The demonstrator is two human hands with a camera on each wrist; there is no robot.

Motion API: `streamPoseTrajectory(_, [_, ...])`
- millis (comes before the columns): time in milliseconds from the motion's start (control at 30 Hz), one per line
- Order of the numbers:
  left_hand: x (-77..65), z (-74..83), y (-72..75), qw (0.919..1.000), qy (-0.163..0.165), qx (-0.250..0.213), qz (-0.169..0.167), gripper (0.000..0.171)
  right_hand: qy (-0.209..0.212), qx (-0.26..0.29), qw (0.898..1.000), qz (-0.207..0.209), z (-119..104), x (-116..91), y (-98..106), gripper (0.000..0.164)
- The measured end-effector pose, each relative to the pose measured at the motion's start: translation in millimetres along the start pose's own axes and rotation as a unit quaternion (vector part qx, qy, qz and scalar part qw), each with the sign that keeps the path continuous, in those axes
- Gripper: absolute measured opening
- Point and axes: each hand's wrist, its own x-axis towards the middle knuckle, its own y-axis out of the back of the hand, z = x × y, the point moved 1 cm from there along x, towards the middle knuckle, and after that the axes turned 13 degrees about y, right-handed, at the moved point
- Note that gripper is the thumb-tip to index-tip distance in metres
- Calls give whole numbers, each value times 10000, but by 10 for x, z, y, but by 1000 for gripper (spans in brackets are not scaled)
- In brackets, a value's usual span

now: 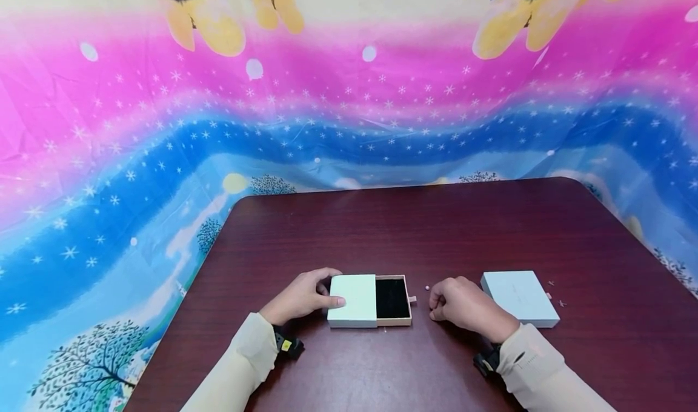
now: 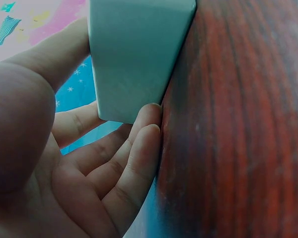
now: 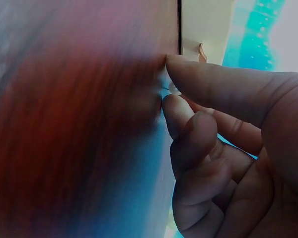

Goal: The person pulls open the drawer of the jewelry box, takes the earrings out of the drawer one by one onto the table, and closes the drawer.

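My left hand [image 1: 302, 294] grips a white drawer box [image 1: 352, 300] at its left end, thumb on top, fingertips low against its side in the left wrist view. The box's inner tray [image 1: 392, 301], lined in black, is pulled partway out to the right. My right hand [image 1: 471, 306] is low over the table, fingers curled with the thumb opposite. Near its fingertips a small pearl [image 1: 427, 288] lies on the table. In the right wrist view a pearl-like bead [image 3: 174, 88] shows between thumb and fingertips; I cannot tell if they pinch it.
A second white box [image 1: 520, 297] sits beyond my right wrist, with small pieces of jewellery [image 1: 561, 303] beside it. A tiny speck [image 1: 385, 330] is in front of the tray. The dark red table [image 1: 349, 236] meets a patterned cloth backdrop [image 1: 349, 109] at its far edge.
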Motion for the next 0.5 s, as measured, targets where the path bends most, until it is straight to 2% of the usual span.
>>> streamPoseTrajectory(500, [0, -4, -1, 10000, 0, 6, 6, 70, -23, 28, 10000, -17, -7, -1, 1, 21])
